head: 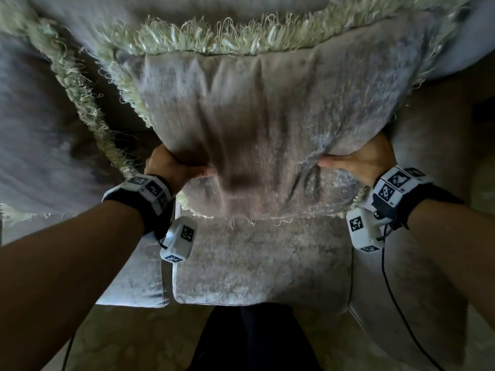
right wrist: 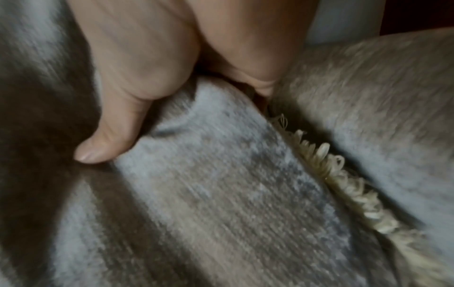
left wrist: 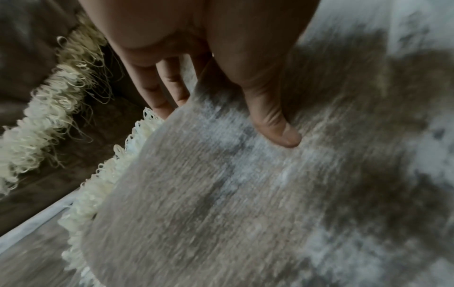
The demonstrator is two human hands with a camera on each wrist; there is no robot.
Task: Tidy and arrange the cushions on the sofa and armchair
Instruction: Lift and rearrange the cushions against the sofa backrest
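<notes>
A large grey-beige velvet cushion (head: pixel 257 116) with a pale looped fringe stands upright on the seat, leaning against the backrest. My left hand (head: pixel 174 164) grips its lower left side, thumb (left wrist: pixel 277 124) pressed into the front and fingers (left wrist: pixel 159 91) behind the fringed edge. My right hand (head: pixel 359 159) grips the lower right side the same way, thumb (right wrist: pixel 108 141) dug into the fabric, fingers hidden behind the cushion (right wrist: pixel 221 194). A second fringed cushion (head: pixel 40 103) lies to the left on the sofa.
The seat cushion (head: pixel 257 263) runs below the held cushion, with another seat section (head: pixel 139 285) to its left. A padded armrest (head: pixel 417 236) rises on the right. Tiled floor (head: pixel 120 344) and my dark trouser legs (head: pixel 254 341) show at the bottom.
</notes>
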